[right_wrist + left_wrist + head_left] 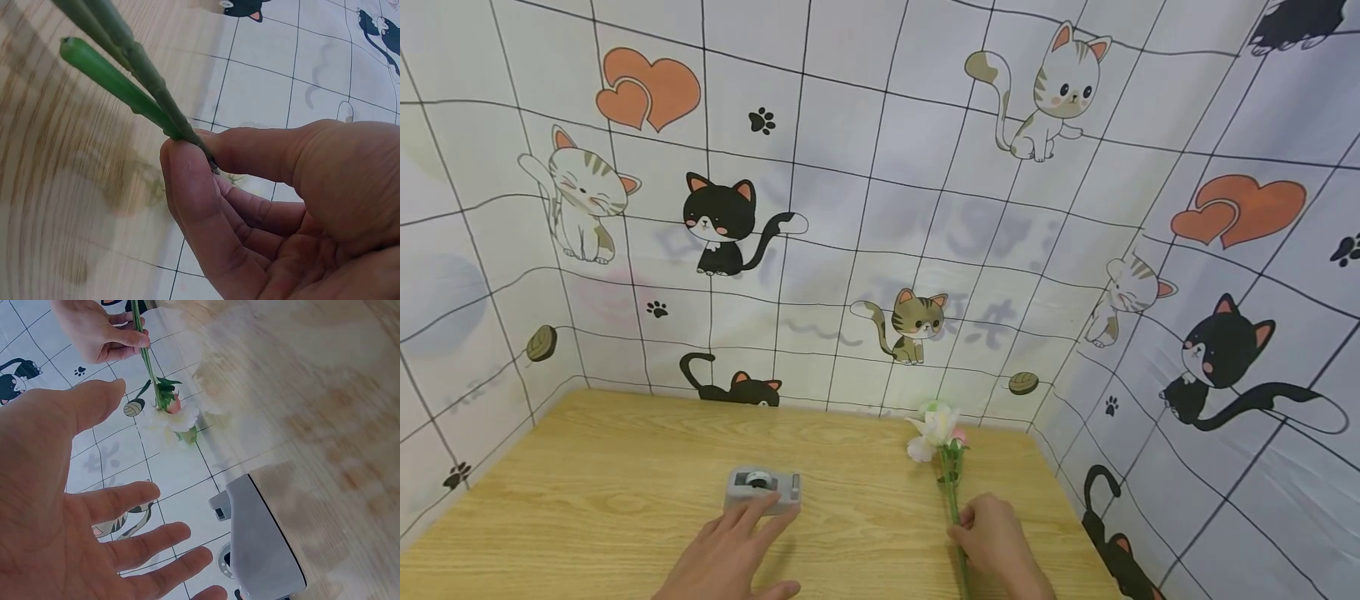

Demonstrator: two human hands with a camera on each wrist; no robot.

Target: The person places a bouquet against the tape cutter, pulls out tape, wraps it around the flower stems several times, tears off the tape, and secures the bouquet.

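My right hand (pixel 997 537) pinches the green stems (pixel 140 69) of several artificial flowers between thumb and fingers. The blooms, white (pixel 937 427) with a pink one (pixel 174 403) and a pale green one beside it, point toward the back wall. In the right wrist view the blooms are hidden behind the hand and only the stem ends show. My left hand (pixel 730 546) has its fingers spread, fingertips overlapping the near edge of a grey tape dispenser (pixel 786 483) in the head view. The left wrist view shows the dispenser (pixel 259 540) just beyond those fingers, with nothing held in the palm.
A light wood-grain table (pixel 647 450) lies under both hands. White curtains (pixel 850 208) with a black grid and cartoon cats surround it at the back and sides. The dispenser stands left of the flowers.
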